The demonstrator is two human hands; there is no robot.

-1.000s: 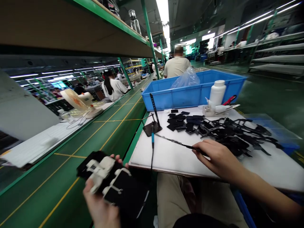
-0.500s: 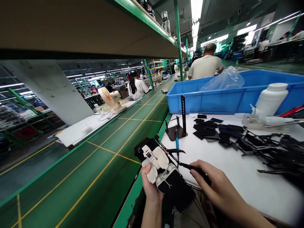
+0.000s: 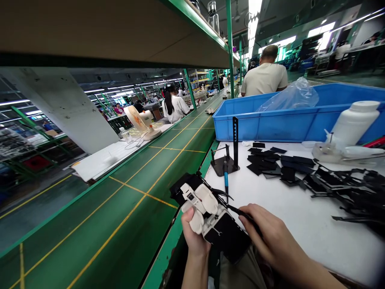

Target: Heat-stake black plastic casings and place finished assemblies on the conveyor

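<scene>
My left hand [image 3: 195,237] grips a white-and-black assembly [image 3: 207,197] from below, my thumb on one of its rounded white parts. A flat black panel [image 3: 230,237] hangs at its lower right. My right hand [image 3: 267,228] is closed round a slim black-handled tool [image 3: 251,218], which points at the assembly's right side. The tool's tip is hard to make out against dark parts there. Just beyond, a blue-handled tool [image 3: 226,180] leans on a small black stand [image 3: 227,164].
A green conveyor belt [image 3: 126,212] with yellow lines runs along the left. On the white table [image 3: 288,212] lie black rectangular pieces [image 3: 264,160] and thin black strips [image 3: 339,192]. Behind them stand a blue bin [image 3: 258,124] and a white bottle [image 3: 357,122]. A shelf [image 3: 120,36] hangs overhead.
The view has shifted slightly. The tool in my right hand sits a little lower along the assembly's right side. My left hand keeps its hold.
</scene>
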